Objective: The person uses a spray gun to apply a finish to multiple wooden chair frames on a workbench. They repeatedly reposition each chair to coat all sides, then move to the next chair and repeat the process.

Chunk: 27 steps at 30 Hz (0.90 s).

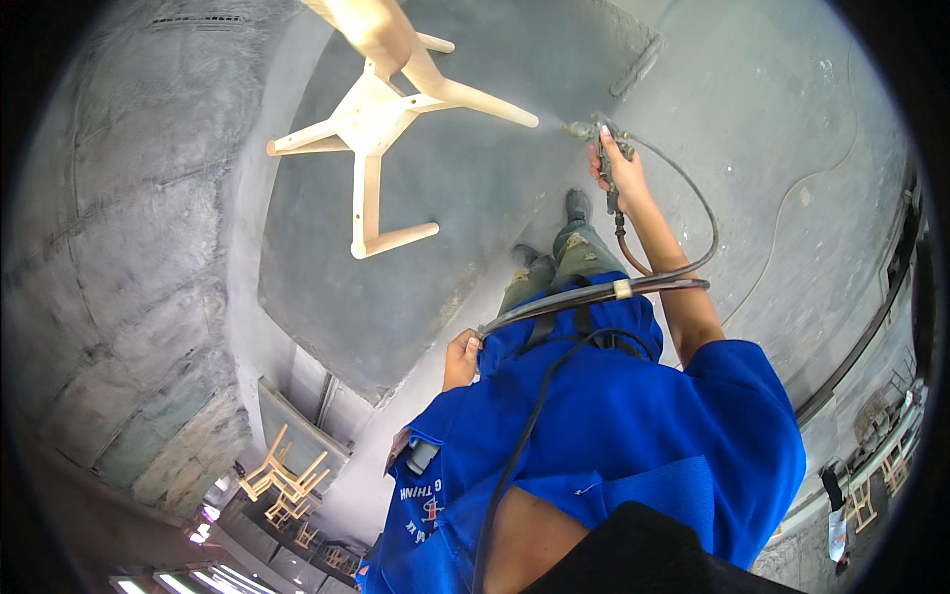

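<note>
My right hand [621, 176] is wrapped around a spray gun [584, 130], its nozzle toward a pale wooden chair frame [379, 117]. A faint mist shows between the nozzle and the nearest leg end. The chair hangs or stands tilted at the upper left, its legs pointing several ways; what supports it is out of view. Down by my waist, my left hand [460, 358] is closed on a bundle of dark hoses [564, 297], which crosses my body toward the right forearm. One hose [705, 213] loops up to the gun.
A large grey panel [327, 297] lies behind the chair. At left rises a stained grey wall [148, 198]. More wooden chair frames [282, 475] are grouped at the lower left. A thin cable [792, 188] trails over the floor at right, where a person [836, 515] and further frames appear far off.
</note>
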Motion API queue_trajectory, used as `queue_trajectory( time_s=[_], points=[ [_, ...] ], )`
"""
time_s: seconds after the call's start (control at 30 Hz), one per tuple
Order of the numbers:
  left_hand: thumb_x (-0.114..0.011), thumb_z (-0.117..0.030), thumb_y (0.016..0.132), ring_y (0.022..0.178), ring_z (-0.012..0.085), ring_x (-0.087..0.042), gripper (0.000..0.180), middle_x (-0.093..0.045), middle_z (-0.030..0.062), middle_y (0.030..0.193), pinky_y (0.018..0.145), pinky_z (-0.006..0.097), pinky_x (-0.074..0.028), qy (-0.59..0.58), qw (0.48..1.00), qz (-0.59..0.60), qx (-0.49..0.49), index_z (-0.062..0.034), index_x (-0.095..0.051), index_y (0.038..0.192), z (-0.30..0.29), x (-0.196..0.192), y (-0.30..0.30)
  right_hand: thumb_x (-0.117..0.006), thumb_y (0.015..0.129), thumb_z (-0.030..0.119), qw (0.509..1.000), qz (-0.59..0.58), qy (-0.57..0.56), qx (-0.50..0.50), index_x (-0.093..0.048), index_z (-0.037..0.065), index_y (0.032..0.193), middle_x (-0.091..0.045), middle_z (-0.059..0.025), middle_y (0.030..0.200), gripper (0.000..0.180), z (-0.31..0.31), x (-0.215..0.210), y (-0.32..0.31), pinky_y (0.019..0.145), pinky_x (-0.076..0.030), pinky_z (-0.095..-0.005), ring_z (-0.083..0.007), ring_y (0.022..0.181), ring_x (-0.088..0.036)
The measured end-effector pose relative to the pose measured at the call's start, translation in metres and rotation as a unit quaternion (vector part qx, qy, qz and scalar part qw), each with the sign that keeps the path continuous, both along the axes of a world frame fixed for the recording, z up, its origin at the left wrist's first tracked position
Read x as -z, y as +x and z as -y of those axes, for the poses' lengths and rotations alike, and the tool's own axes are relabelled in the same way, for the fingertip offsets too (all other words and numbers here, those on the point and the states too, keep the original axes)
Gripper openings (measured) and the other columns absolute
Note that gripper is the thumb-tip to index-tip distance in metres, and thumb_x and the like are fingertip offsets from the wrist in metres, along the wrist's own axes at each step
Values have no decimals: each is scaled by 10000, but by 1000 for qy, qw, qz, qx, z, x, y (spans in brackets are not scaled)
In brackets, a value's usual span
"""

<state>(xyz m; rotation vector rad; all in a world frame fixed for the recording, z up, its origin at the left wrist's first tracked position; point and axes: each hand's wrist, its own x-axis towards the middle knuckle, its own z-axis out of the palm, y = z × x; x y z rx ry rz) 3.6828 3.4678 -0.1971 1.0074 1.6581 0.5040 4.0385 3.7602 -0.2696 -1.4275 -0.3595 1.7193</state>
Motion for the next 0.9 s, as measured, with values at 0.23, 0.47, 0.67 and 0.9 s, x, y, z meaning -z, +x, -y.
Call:
queue_trajectory(
  time_s=[0.23,0.47,0.67,0.9],
  points=[
    [-608,-492,986,675,126,-433,528,-472,3,669,602,323,-388,-6,999,-43,-11,-4,-566,789,-41,-22,28,-703,923,537,989,123,-73,34,-589,108,769,-563,10,627,470,-10,104,25,411,-310,-244,-94,499,-529],
    [-669,-518,917,683,124,-446,550,-471,20,658,601,326,-395,27,997,-61,-42,-1,-549,773,-90,-58,49,-701,941,497,997,38,68,-1,-615,76,836,-561,-6,636,442,-75,58,-4,414,-326,-243,-89,506,-510],
    [-671,-446,919,668,113,-456,477,-495,1,655,591,314,-387,-23,991,-126,-46,-7,-556,772,-112,-86,71,-676,977,432,978,-157,135,23,-609,38,953,-548,-9,675,400,-160,42,-79,435,-343,-240,-104,548,-533],
    [-699,-385,936,655,98,-434,433,-496,-6,648,582,289,-376,15,983,-143,-113,11,-591,800,-112,-97,66,-713,943,468,998,27,26,57,-596,88,829,-528,31,634,413,-204,116,-94,442,-314,-244,-84,521,-504]
  ],
)
